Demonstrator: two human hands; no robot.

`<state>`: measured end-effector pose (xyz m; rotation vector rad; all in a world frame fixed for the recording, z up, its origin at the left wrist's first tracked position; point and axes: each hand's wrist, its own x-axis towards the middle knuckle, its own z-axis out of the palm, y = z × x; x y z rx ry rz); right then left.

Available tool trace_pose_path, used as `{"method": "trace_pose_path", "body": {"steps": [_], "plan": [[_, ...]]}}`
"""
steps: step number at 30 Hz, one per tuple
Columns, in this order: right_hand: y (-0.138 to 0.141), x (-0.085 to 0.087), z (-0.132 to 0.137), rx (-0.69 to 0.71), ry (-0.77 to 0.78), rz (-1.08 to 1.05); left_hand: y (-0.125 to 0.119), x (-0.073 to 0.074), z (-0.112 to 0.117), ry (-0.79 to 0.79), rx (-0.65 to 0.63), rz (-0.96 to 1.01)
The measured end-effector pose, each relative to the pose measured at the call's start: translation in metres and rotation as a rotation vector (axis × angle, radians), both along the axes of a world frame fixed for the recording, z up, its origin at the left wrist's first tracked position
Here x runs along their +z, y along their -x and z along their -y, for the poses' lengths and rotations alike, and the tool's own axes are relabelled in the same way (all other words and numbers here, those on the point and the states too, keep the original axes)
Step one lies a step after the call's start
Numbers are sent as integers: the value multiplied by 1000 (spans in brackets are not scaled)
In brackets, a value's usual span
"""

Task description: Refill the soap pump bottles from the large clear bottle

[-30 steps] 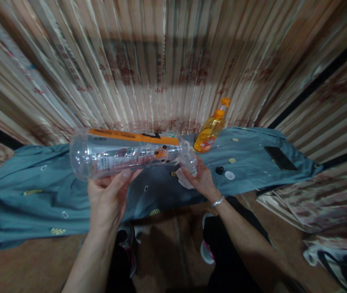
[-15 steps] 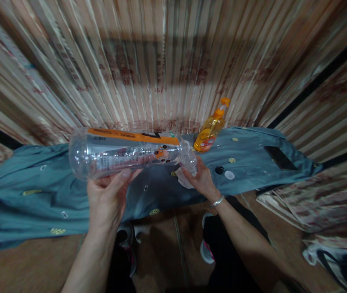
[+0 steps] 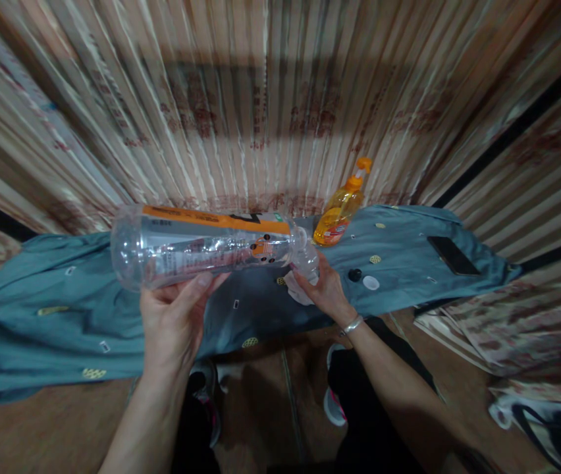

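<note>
A big transparent plastic bottle (image 3: 211, 243) with an orange and grey label lies level above the cloth, its base to the left. My left hand (image 3: 174, 306) is closed on its underside, thumb in front. At the bottle's right end, my right hand (image 3: 327, 286) has its fingers closed round a small clear plastic container (image 3: 305, 257), which meets the bottle's mouth. Whether the two are joined or only touching, I cannot tell. Below the right fingers is a white crumpled tissue or cloth (image 3: 300, 289); part of it is hidden by the hand.
An orange pump bottle (image 3: 334, 220) of yellow liquid stands behind my right hand. To the right lie a small black cap (image 3: 355, 275), a white disc (image 3: 371, 283) and a dark phone (image 3: 452, 255). Green patterned cloth (image 3: 87, 309) covers the narrow surface before a pleated curtain (image 3: 261, 99).
</note>
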<state>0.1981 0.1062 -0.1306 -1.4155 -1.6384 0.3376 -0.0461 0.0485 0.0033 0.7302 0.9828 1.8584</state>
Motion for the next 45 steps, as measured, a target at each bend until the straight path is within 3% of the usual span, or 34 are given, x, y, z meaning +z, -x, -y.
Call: {"method": "trace_pose_path", "body": {"steps": [45], "plan": [[0, 0, 1, 2, 0, -4, -2, 3, 2, 1, 3, -25]]}}
